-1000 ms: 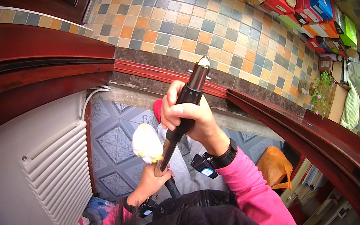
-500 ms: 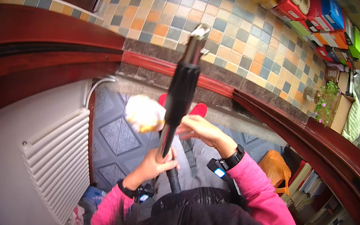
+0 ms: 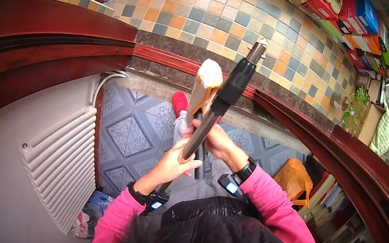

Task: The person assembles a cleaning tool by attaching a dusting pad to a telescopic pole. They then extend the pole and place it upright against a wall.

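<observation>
A telescopic pole with a black collar and metal tip slants up and away to the right. My left hand is closed around its grey metal shaft, thumb across it. Behind the pole is a head with a white fluffy pad and yellow edging, which looks like a window washer head. It stands upright on a dark stem. My right hand is closed around the upper part of that stem, just below the head. The pole partly hides its fingers.
A white radiator lines the left wall, with plastic bags below. A red-brown sill crosses ahead. On the right are an orange bag, a shelf of papers, a flowering plant and stacked shoe boxes.
The pole's tip has swung to the right. The white fluffy head has moved right and up, turned edge-on, and now stands just behind the pole. My right hand has closed around its stem.
</observation>
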Demonstrator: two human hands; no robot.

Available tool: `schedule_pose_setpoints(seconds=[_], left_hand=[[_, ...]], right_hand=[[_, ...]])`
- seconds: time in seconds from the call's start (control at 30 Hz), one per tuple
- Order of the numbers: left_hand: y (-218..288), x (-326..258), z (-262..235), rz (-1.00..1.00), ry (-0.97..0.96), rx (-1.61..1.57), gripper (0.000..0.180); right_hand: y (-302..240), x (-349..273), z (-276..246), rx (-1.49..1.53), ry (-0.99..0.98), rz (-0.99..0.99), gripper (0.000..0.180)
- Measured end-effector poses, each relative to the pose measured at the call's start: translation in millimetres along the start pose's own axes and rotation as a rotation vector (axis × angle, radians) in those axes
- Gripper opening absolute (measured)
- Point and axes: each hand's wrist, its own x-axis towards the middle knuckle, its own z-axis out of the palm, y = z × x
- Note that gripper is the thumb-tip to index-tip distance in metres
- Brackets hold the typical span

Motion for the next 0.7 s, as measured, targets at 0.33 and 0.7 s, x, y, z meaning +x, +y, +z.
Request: schedule_pose_setpoints(seconds=[0.33,0.7], left_hand=[[-30.9,-37.0,-34.4,-0.165,0.214,0.162,0.023],[-68.4,-60.2,-16.3,-0.24,-0.015,-0.028,0.027]], right_hand=[[-139.8,-23.4,-58.0,0.423,-0.119,-0.411,0.013],[-236.8,-27.9,-5.7,0.403,-0.214,-0.649,0.021]])
